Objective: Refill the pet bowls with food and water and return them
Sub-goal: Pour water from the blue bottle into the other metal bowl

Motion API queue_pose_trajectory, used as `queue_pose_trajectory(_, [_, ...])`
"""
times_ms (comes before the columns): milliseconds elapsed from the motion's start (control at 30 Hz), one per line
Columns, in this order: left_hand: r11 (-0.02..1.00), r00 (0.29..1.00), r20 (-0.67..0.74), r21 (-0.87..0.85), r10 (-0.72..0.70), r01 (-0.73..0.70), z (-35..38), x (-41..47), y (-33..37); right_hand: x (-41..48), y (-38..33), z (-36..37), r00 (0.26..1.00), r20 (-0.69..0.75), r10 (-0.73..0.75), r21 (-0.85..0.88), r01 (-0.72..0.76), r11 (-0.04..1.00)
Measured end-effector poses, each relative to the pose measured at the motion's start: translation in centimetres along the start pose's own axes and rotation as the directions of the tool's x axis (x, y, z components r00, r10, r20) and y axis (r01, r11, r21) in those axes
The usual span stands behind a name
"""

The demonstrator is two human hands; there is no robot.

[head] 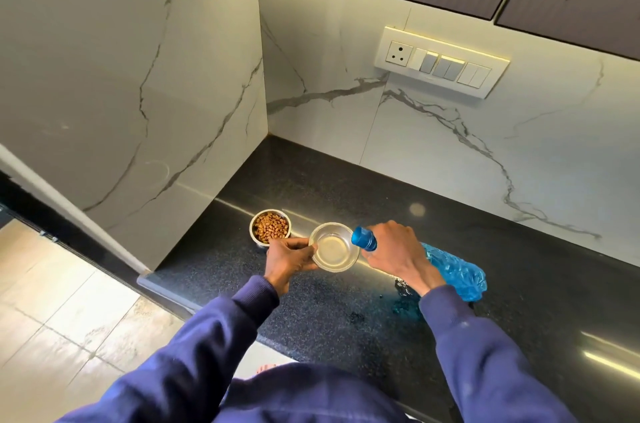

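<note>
Gripping the neck of a blue plastic bottle [450, 268], the right hand [394, 251] has its fingers curled round the bottle just behind the blue cap [363, 238], which is on and points toward the steel bowl. The bottle lies nearly level above the dark speckled worktop [311, 301], its crinkled body running away to the right past the wrist, and whether it rests on the stone or is held just off it cannot be told. The left hand [289, 258] pinches the near-left rim of a shallow steel bowl [334, 247], thumb on top of the edge and fingers folded beneath; the bowl looks to hold a little clear liquid, though the shine makes that hard to judge. Just beside that bowl, to the left and a bit further back, a second steel bowl [270, 227] stands on the worktop filled with brown kibble [272, 228], and the left hand's knuckles are right against its near side. A small wet patch [403, 298] with a blue tint sits on the worktop beneath the right wrist. Both arms wear dark blue sleeves [214, 336]. White marble-veined tiles line the wall behind, carrying a switch panel [441, 61] with a socket, well apart from the bowls.
</note>
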State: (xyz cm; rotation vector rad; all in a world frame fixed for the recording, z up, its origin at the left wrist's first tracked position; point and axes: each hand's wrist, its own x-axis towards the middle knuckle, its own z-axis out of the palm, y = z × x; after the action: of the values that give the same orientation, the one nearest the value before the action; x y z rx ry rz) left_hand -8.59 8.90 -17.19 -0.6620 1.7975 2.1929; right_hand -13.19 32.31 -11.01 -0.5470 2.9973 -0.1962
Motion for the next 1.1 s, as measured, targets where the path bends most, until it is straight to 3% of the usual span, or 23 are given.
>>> queue_pose_trajectory(533, [0.999,1.0,-0.01,-0.04,0.009,-0.01,0.5,0.2,0.0,0.2,0.0,-0.5,0.994,0.111,-0.021,-0.193,0.043,0.98])
queue_pose_trajectory(1100, [0.999,1.0,0.008,-0.029,0.018,-0.017,0.9,-0.1,0.6,0.4,-0.6,-1.4,0.983,0.18,-0.04,-0.229,0.081,0.97])
